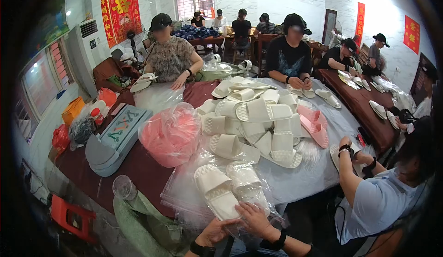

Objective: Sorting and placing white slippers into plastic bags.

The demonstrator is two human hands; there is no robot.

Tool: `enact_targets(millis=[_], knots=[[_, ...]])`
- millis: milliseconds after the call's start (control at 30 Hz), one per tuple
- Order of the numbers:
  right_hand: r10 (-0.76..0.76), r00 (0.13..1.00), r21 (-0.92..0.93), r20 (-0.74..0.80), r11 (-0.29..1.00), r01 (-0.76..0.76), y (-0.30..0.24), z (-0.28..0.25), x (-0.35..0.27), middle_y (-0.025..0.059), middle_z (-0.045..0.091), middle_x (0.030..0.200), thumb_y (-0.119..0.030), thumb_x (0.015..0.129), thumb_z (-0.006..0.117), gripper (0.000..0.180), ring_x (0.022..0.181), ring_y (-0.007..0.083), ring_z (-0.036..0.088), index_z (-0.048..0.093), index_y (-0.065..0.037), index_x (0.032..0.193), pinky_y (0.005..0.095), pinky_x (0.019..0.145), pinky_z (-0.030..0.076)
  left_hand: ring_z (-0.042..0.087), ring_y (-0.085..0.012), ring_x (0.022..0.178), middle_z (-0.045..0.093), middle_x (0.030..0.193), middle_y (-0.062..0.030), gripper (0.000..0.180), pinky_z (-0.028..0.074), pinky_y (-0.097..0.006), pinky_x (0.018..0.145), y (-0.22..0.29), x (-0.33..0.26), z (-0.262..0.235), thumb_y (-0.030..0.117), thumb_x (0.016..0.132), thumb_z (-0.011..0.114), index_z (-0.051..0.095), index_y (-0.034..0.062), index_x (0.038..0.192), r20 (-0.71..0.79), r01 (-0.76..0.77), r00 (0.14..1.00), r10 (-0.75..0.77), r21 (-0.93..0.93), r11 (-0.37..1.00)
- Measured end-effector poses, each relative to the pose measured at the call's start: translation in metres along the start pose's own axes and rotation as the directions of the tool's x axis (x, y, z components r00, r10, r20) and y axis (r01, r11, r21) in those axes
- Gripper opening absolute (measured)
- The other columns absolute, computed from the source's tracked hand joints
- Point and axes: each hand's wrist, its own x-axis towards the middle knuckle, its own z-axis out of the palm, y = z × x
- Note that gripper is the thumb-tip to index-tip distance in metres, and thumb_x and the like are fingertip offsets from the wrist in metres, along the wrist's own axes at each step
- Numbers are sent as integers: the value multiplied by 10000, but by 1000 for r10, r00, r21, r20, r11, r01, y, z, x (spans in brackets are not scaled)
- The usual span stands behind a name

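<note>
Two white slide slippers lie side by side, toes away from me, at the near edge of the table. The left slipper point(215, 188) has its heel in my left hand point(216, 230), which is closed round the heel's left corner. My right hand point(253, 218) grips the same heel from the right, its fingers bent over the heel edge and beside the other slipper. Shiny clear film covers the right slipper point(244, 182), which lies in a clear plastic bag point(270, 206). More clear bags point(177, 190) spread flat beneath and to the left of the pair.
Beyond the pair rises a heap of white slippers point(258, 111) with pink slippers point(316, 125) at its right. A pink bagged bundle point(170, 134), a grey-blue case point(117, 139) and a clear cup point(123, 188) stand left. Co-workers point(290, 56) sit around; one person point(378, 188) is close on my right.
</note>
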Motion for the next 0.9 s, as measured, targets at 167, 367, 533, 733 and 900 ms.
enact_targets(millis=[167, 367, 533, 733, 900], knots=[[-26, 1000, 60, 10, 998, 25, 6, -9, -6, 159, 467, 1332, -372, 875, 580, 579, 1246, 322, 426, 422, -49, 1329, 464, 1055, 291, 634, -254, 943, 613, 1105, -149, 376, 525, -377, 823, 2, 1, -1, 32, 874, 550, 478, -35, 1237, 17, -55, 998, 56, -17, 998], [-20, 995, 54, 101, 998, 15, -10, -45, -21, 191, 444, 1339, -363, 824, 648, 664, 1238, 340, 429, 398, -32, 1343, 465, 1032, 342, 624, -253, 910, 634, 1055, -155, 364, 507, -380, 819, 7, 0, -17, 91, 887, 523, 488, -43, 1224, 67, 54, 997, -38, -250, 967], [-129, 990, -147, -63, 982, 118, 8, -57, -33, 148, 579, 1202, -175, 806, 610, 403, 1119, 313, 552, 563, -47, 1186, 439, 968, 421, 602, -228, 916, 616, 1117, -154, 382, 484, -373, 829, 21, -6, -2, 103, 879, 545, 481, -16, 1236, 201, 117, 979, -43, -374, 920], [-391, 881, -296, -265, 903, 311, 8, -73, -21, 52, 658, 1011, -53, 765, 599, 270, 909, 250, 639, 658, -100, 1024, 352, 780, 529, 579, -185, 802, 613, 1111, -128, 368, 479, -334, 761, 20, -14, 24, 102, 882, 554, 488, 0, 1230, 30, -63, 997, 76, -310, 949], [-634, 662, -693, -400, 682, 234, 1, -65, -11, -43, 659, 1047, -314, 850, 584, 250, 1196, 142, 465, 678, -191, 1046, 426, 948, 384, 616, -191, 905, 618, 1079, -97, 344, 512, -347, 802, 12, -14, 27, 86, 878, 586, 503, 0, 1201, -82, 44, 995, -54, -117, 992]])
